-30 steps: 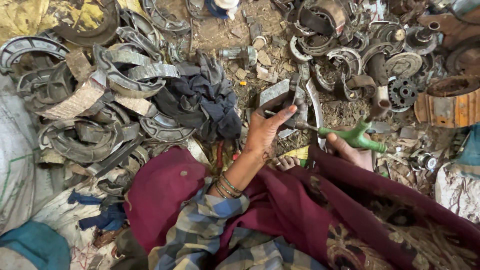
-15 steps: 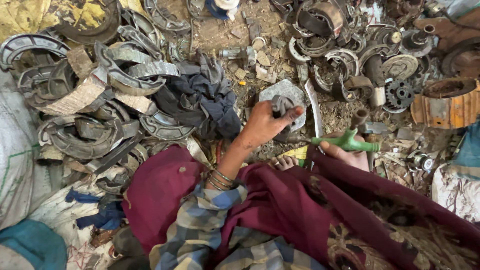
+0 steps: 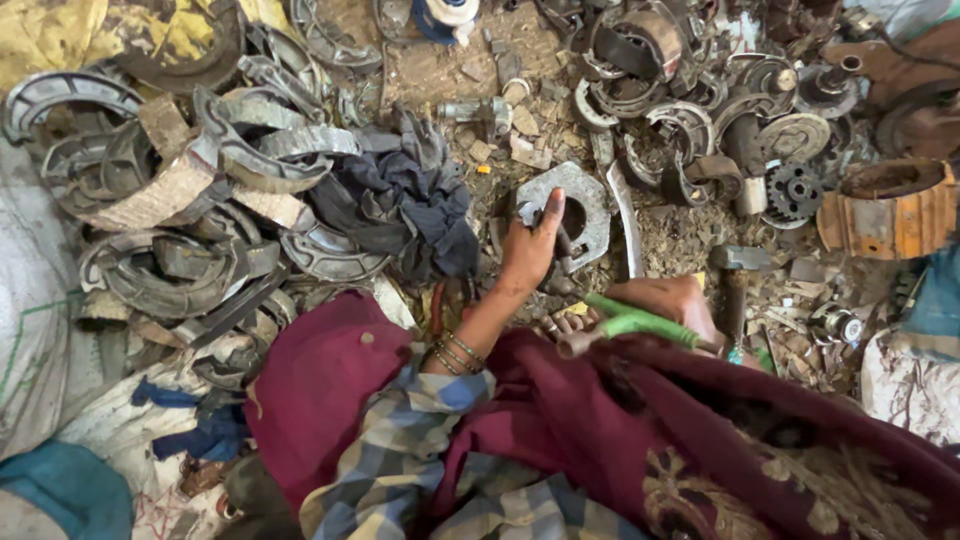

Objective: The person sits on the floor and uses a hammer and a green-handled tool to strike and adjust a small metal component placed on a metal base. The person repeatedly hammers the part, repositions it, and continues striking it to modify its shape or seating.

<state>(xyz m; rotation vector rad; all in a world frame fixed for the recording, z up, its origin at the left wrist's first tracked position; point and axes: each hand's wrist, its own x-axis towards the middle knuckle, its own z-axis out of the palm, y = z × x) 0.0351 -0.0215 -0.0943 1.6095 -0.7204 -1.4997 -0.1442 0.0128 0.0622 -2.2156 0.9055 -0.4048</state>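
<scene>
Seen from above, looking down at a dirt floor (image 3: pixel 440 70) strewn with greasy scrap metal. Left hand (image 3: pixel 528 250) stretched forward, fingers (image 3: pixel 552 208) curled around the near rim of a flat grey metal plate (image 3: pixel 585 205) with a round hole, gripping it where it lies on the ground just ahead of the knees. Bangles (image 3: pixel 455 352) around the left wrist, plaid sleeve (image 3: pixel 400 450) behind. Right hand (image 3: pixel 670 300) lower and to the right, closed on a green-handled hammer (image 3: pixel 625 325), its handle slanting toward the lap and its metal head pointing left, close to the left forearm. Maroon cloth (image 3: pixel 560 430) draped over the lap, filling the bottom centre. Dark crumpled rag (image 3: pixel 400 200) just left of the plate, touching the heap beyond. Pile of curved brake shoes (image 3: pixel 200 200) spread across the left side. More rings and curved parts (image 3: pixel 650 60) at top centre and right, with a small toothed gear (image 3: pixel 795 190) among them. Rusty orange drum (image 3: pixel 890 210) at the right edge, well apart from both hands. White sacking (image 3: pixel 30 300) along the left edge.
</scene>
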